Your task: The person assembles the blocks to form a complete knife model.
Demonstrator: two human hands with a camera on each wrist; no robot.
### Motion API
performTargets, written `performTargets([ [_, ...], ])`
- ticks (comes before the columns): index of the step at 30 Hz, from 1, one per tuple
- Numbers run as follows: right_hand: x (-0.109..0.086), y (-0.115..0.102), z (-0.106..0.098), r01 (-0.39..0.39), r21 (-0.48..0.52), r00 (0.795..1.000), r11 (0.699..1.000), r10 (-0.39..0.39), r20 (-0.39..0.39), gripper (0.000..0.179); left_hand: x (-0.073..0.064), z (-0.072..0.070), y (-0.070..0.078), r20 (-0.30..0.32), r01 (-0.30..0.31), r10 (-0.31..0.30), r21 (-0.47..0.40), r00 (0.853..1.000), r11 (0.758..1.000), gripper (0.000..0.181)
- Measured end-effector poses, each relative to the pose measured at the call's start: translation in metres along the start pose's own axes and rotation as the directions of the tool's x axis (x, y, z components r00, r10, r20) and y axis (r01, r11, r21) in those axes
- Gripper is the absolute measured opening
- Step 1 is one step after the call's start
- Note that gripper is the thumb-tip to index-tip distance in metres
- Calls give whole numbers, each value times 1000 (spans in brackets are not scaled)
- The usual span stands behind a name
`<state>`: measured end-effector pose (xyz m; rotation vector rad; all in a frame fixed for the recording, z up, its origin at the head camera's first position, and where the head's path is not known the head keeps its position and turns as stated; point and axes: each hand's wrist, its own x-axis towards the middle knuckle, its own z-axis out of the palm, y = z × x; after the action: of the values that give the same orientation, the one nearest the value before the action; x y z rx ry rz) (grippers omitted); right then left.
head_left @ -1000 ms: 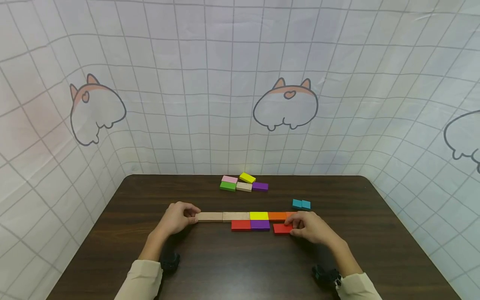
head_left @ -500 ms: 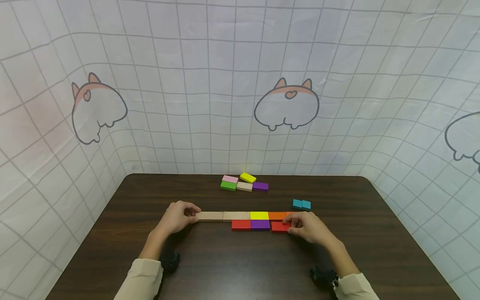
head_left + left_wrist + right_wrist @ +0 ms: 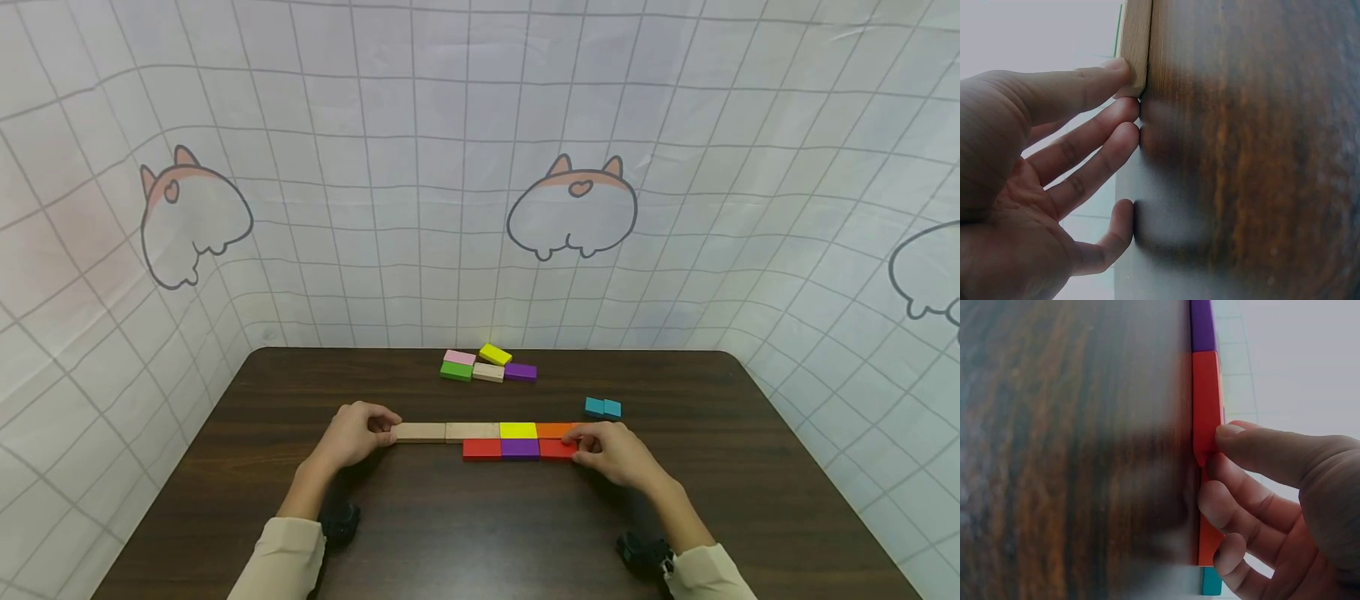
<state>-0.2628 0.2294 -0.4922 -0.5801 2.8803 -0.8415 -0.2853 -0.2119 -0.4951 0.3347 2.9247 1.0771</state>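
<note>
My left hand (image 3: 351,437) pinches the left end of a plain wooden block (image 3: 422,433) lying flat on the table; the left wrist view puts the thumb on its long side near the end. My right hand (image 3: 618,454) pinches a red block (image 3: 1207,403) at its right end between thumb and fingers. That block abuts a purple block (image 3: 520,450), with another red block (image 3: 482,450) to its left. Behind them runs a row of a second plain block (image 3: 472,431), a yellow block (image 3: 518,431) and orange blocks (image 3: 553,430), partly hidden by my right hand.
Two teal blocks (image 3: 603,407) lie behind my right hand. Near the back edge of the dark table (image 3: 360,379) sit a pink block (image 3: 460,357), a green one (image 3: 456,371), a pale one (image 3: 489,372), a yellow one (image 3: 496,354) and a purple one (image 3: 521,372).
My right hand has slid the red block left and slightly away from me, closing the gap to the purple block. My left hand has stayed at the plain block's end.
</note>
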Motion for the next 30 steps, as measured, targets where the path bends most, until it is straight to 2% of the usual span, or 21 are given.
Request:
performTargets([
  [30, 0, 5, 0, 55, 22, 998, 998, -55, -10, 22, 1, 1, 0, -5, -12, 12, 13, 1000, 1000, 15],
])
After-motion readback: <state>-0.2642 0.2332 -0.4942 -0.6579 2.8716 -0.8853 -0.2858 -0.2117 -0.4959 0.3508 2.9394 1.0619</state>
